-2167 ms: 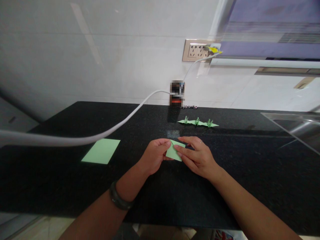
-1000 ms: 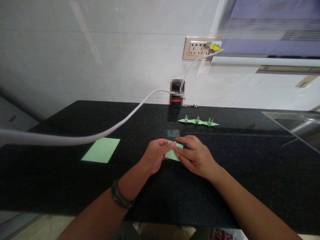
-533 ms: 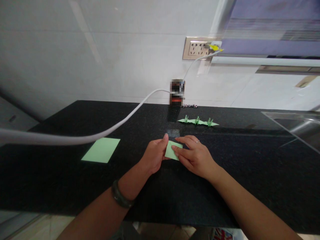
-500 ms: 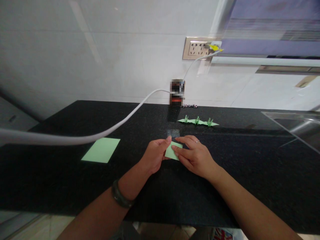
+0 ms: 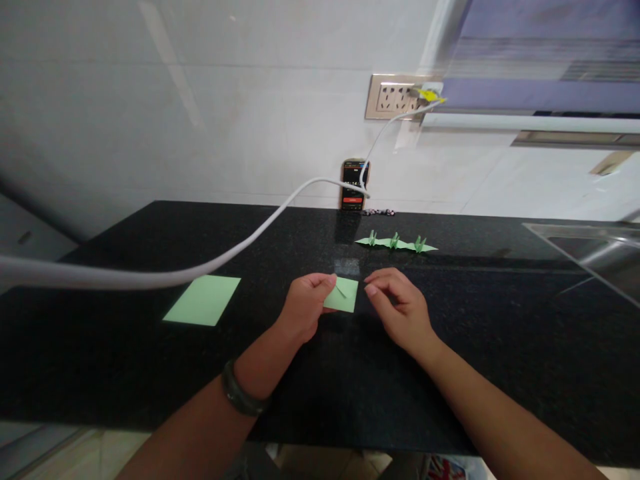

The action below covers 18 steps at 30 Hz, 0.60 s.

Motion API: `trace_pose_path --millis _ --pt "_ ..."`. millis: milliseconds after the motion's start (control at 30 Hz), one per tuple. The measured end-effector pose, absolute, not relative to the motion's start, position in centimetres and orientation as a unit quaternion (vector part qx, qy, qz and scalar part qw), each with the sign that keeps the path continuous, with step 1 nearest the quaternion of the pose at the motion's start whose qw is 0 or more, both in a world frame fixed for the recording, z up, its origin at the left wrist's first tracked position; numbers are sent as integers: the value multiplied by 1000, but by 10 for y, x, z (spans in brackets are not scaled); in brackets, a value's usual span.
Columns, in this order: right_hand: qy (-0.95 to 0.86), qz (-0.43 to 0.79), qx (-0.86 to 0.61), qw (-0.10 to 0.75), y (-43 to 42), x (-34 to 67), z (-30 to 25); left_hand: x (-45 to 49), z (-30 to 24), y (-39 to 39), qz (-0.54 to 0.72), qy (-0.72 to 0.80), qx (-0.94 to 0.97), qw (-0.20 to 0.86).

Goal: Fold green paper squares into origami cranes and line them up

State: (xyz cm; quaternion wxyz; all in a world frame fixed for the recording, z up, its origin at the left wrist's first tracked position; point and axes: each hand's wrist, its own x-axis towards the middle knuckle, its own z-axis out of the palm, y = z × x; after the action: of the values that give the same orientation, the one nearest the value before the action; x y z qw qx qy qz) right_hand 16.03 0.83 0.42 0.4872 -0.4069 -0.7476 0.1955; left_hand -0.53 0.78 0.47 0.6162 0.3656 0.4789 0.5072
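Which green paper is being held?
The small folded square, in the left hand; the larger flat sheet and the spiky folded row rest on the counter.

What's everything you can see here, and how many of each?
counter: 1, black, under the hands
wall: 1, whitish, behind
folded paper: 1, green, in left hand
flat sheet: 1, green, left on counter
folded paper shapes: 3, green, in a row near wall
phone: 1, dark with red button, upright at wall
patterned cord: 1, dark and pale, beside phone
socket panel: 1, gold-framed, on wall
cable: apparently 1, white, socket panel to left edge
sink: 1, silver, right
panel above sink: 1, purple, upper right
bracelet: 1, dark, left wrist
left hand: 1, centre
right hand: 1, right of folded paper, apart

Some edge items are too blurred to name.
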Motion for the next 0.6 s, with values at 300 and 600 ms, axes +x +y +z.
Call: trace_pose_path --millis 300,600 --pt "-560 567 -473 376 4 143 -3 1 4 4 515 477 393 594" --pt "-540 598 -443 393 6 144 -6 0 2 5 519 469 383 604"
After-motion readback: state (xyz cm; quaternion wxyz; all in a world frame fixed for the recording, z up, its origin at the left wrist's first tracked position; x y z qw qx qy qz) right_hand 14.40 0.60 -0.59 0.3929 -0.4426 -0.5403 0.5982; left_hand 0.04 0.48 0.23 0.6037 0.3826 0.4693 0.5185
